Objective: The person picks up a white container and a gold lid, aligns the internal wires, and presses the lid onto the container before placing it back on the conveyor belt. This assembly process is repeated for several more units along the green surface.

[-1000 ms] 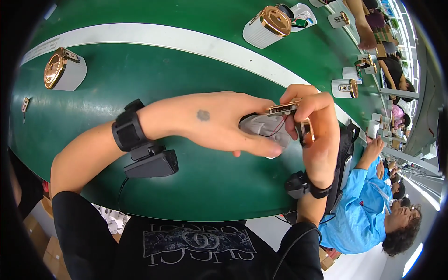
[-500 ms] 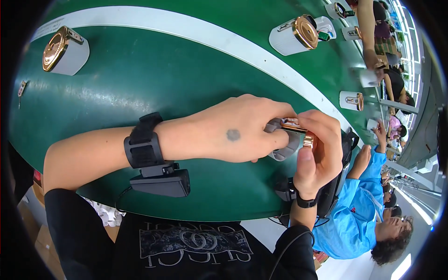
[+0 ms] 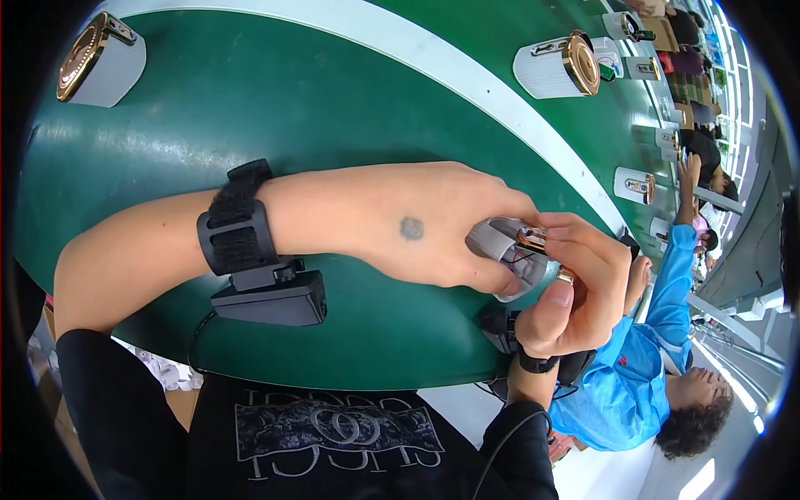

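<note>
My left hand (image 3: 442, 225) is wrapped round a small white, hollow housing (image 3: 492, 242) with ribbed sides, its thumb on the near rim. A narrow panel with a shiny gold frame (image 3: 531, 241) sits at the housing's open end. My right hand (image 3: 590, 279) pinches that panel between its fingers; the thumb is bent beneath. A thin dark wire shows by the panel, inside the housing. Another gold piece (image 3: 566, 274) shows between the right thumb and fingers; whether it is a ring or a part I cannot tell. The left fingertips are hidden behind the housing.
White canisters with gold tops stand at the far left (image 3: 121, 71), across the bench (image 3: 550, 71) and farther right (image 3: 635, 185). A white strip (image 3: 492, 83) curves across the green bench (image 3: 333, 100). A person in blue (image 3: 617, 383) sits at my right. Black devices (image 3: 271, 298) are strapped to my wrists.
Both hands have shifted slightly right relative to the picture. The left thumb has moved down the housing, and more of the housing's inside now shows. The view has turned a little.
</note>
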{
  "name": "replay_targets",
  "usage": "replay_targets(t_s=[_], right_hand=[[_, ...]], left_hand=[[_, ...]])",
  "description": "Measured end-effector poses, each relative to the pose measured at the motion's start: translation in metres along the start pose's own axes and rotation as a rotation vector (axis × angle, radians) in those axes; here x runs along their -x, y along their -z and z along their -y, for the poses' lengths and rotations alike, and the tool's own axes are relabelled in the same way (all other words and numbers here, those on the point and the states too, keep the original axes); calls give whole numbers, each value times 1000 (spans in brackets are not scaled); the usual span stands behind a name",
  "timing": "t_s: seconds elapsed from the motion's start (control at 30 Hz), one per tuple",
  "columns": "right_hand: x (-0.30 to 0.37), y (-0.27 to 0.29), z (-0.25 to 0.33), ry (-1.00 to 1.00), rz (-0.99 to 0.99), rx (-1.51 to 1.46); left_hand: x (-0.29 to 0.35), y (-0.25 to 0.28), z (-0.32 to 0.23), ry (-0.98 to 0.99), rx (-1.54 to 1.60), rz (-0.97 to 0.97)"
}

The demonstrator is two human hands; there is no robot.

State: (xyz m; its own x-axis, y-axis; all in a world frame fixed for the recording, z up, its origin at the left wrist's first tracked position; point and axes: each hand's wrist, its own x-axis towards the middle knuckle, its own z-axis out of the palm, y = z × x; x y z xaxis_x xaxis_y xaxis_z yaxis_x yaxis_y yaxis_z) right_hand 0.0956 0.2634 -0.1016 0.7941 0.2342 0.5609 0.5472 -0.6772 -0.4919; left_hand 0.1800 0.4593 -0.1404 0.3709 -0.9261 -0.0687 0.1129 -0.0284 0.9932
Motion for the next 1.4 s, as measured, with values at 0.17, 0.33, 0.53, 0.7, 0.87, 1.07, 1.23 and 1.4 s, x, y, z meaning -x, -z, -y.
replay_targets(t_s=[0.17, 0.33, 0.53, 0.7, 0.87, 1.07, 1.23, 1.4], right_hand=[[-5, 1, 8, 31, 58, 111], [-5, 1, 9, 45, 89, 150], [-9, 4, 4, 108, 113, 139], [-12, 3, 7, 106, 182, 177], [-8, 4, 8, 71, 142, 121], [-7, 4, 7, 65, 75, 58], [-7, 3, 6, 85, 93, 92], [-5, 0, 6, 95, 112, 114]], left_hand=[[0, 1, 2, 66, 13, -19], [0, 2, 6, 57, 33, 6], [-4, 1, 4, 37, -3, 63], [-2, 1, 7, -39, 33, 48], [-1, 2, 4, -1, 4, 69], [-4, 2, 1, 33, -54, 87], [-3, 4, 2, 31, -76, 101], [0, 1, 9, -41, -35, 49]])
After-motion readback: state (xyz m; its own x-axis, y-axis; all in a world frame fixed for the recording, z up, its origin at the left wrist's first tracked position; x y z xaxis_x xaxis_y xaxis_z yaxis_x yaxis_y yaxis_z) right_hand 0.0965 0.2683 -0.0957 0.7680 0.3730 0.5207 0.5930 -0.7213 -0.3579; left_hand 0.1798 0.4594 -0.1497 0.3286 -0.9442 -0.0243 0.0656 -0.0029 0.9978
